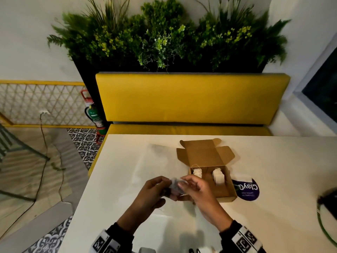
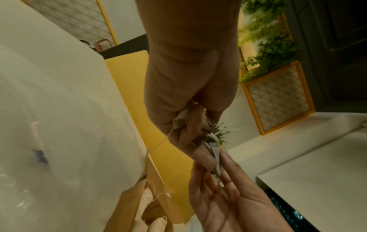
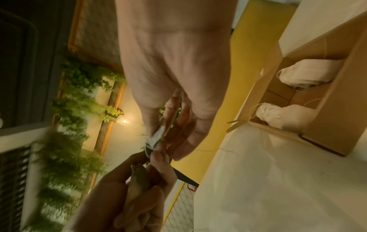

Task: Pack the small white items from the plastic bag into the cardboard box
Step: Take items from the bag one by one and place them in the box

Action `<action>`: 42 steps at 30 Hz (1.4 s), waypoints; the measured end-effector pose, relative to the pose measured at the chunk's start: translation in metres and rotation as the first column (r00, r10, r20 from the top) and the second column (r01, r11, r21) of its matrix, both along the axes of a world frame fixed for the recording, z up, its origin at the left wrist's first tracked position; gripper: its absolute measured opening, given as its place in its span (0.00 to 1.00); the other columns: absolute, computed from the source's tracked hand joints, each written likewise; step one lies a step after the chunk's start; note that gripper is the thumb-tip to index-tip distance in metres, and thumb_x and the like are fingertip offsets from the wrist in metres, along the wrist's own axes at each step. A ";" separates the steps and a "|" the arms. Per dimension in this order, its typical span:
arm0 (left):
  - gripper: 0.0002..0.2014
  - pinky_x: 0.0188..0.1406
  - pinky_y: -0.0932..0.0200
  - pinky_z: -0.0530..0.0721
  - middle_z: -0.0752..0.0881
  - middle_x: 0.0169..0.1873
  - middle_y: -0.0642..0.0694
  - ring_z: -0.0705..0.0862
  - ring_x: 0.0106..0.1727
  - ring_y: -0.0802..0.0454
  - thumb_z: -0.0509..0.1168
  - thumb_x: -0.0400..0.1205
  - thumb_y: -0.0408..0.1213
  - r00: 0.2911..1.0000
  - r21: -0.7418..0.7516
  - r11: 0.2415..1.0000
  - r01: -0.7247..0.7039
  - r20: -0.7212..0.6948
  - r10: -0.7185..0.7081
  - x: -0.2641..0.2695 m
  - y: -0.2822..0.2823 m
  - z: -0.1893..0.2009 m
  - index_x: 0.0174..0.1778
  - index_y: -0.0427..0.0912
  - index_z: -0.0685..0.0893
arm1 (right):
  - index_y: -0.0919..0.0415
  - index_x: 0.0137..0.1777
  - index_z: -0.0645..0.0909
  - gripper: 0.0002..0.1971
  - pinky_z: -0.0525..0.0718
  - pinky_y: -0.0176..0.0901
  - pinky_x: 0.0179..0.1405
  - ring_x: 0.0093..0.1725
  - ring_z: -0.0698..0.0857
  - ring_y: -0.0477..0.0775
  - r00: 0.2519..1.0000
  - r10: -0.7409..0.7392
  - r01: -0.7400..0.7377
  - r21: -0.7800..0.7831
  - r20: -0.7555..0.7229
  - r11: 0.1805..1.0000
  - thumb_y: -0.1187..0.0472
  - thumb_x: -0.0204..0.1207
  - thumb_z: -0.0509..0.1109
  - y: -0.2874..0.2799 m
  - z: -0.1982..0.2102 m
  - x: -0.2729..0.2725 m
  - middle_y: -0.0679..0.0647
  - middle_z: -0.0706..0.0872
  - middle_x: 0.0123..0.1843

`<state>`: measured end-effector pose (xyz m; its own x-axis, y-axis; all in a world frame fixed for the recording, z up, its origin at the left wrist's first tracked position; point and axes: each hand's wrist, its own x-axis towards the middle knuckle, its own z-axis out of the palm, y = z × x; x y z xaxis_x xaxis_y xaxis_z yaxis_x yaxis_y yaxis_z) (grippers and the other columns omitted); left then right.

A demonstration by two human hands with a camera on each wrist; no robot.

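Note:
Just left of the open cardboard box (image 1: pixel 226 196), both hands hold a small crumpled white item (image 1: pixel 175 184) above the white table. My left hand (image 1: pixel 166 186) grips it with curled fingers, and a thin thread hangs from the small white item (image 2: pixel 179 120). My right hand (image 1: pixel 183 181) pinches the other end of the white item (image 3: pixel 157 138) between thumb and fingertips. Two white pouches (image 1: pixel 197 172) (image 1: pixel 218 177) lie in the box, also seen as pouches (image 3: pixel 309 72) (image 3: pixel 278 114) in the right wrist view. The clear plastic bag (image 1: pixel 151 161) lies flat on the table.
The box lid (image 1: pixel 202 152) is folded back toward the yellow bench (image 1: pixel 191 99). A purple round label (image 1: pixel 246 190) lies right of the box. A dark object with a green cable (image 1: pixel 328 199) sits at the table's right edge. The table's left edge (image 1: pixel 87 185) is near my left arm.

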<state>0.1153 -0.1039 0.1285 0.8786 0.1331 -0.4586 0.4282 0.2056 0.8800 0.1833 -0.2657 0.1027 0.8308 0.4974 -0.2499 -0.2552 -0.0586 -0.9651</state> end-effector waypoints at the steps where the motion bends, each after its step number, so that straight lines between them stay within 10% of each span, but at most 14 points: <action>1: 0.11 0.24 0.61 0.59 0.88 0.39 0.35 0.86 0.39 0.47 0.60 0.86 0.38 1.000 0.011 1.000 0.012 0.010 -0.012 0.003 -0.003 0.003 0.42 0.37 0.83 | 0.64 0.54 0.85 0.15 0.91 0.55 0.45 0.51 0.90 0.59 0.999 -0.032 0.033 0.012 -0.027 0.999 0.56 0.72 0.76 -0.004 0.001 0.001 0.59 0.90 0.51; 12: 0.09 0.24 0.59 0.58 0.85 0.36 0.33 0.63 0.23 0.50 0.69 0.81 0.38 0.983 0.116 0.989 0.095 0.146 -0.111 0.027 -0.020 0.015 0.49 0.35 0.88 | 0.54 0.51 0.88 0.11 0.91 0.55 0.46 0.46 0.91 0.58 0.976 -0.216 0.218 0.056 -0.041 0.974 0.54 0.70 0.77 -0.032 0.007 0.014 0.54 0.92 0.48; 16: 0.09 0.23 0.61 0.62 0.87 0.41 0.32 0.74 0.33 0.41 0.68 0.82 0.37 0.985 0.070 0.996 0.061 0.155 -0.072 0.031 -0.025 0.015 0.50 0.34 0.87 | 0.59 0.55 0.87 0.15 0.90 0.50 0.43 0.51 0.91 0.56 0.955 -0.244 0.274 0.196 -0.167 0.941 0.57 0.68 0.76 -0.039 0.012 0.021 0.54 0.93 0.50; 20: 0.08 0.24 0.62 0.64 0.88 0.45 0.32 0.85 0.35 0.55 0.67 0.83 0.34 0.990 -0.001 1.000 0.008 0.142 -0.008 0.035 -0.030 0.015 0.53 0.33 0.85 | 0.68 0.57 0.85 0.18 0.90 0.56 0.45 0.50 0.91 0.62 0.949 -0.220 0.274 0.245 -0.226 0.930 0.60 0.69 0.75 -0.045 0.013 0.028 0.65 0.91 0.52; 27: 0.10 0.21 0.63 0.63 0.87 0.44 0.32 0.72 0.24 0.55 0.72 0.79 0.36 0.988 0.066 0.997 0.031 0.147 -0.041 0.040 -0.033 0.011 0.54 0.38 0.86 | 0.60 0.48 0.88 0.09 0.91 0.59 0.51 0.47 0.92 0.56 0.975 -0.163 0.166 -0.003 0.150 0.986 0.56 0.73 0.77 -0.055 0.019 0.041 0.54 0.93 0.45; 31: 0.10 0.32 0.71 0.78 0.89 0.53 0.59 0.87 0.43 0.58 0.72 0.78 0.42 0.966 0.398 0.916 0.041 0.218 -0.138 0.046 -0.030 0.021 0.55 0.52 0.88 | 0.47 0.38 0.85 0.05 0.84 0.30 0.41 0.41 0.88 0.41 0.860 0.082 0.066 -0.270 0.504 0.961 0.57 0.73 0.77 -0.069 0.034 0.048 0.38 0.89 0.37; 37: 0.08 0.43 0.63 0.86 0.91 0.47 0.53 0.88 0.46 0.56 0.68 0.82 0.39 0.826 0.597 0.759 0.261 0.268 -0.495 0.075 -0.045 0.029 0.53 0.43 0.91 | 0.49 0.40 0.85 0.03 0.84 0.35 0.44 0.43 0.85 0.41 0.829 0.313 -0.090 -0.442 0.463 0.893 0.55 0.74 0.76 -0.079 0.054 0.063 0.42 0.88 0.39; 42: 0.10 0.21 0.71 0.73 0.85 0.31 0.52 0.79 0.24 0.62 0.68 0.82 0.36 0.897 0.366 0.884 0.290 0.218 -0.384 0.091 -0.063 0.022 0.51 0.32 0.88 | 0.54 0.41 0.84 0.03 0.86 0.37 0.43 0.43 0.88 0.45 0.912 0.182 -0.069 -0.299 0.368 0.952 0.60 0.77 0.73 -0.091 0.044 0.073 0.46 0.88 0.39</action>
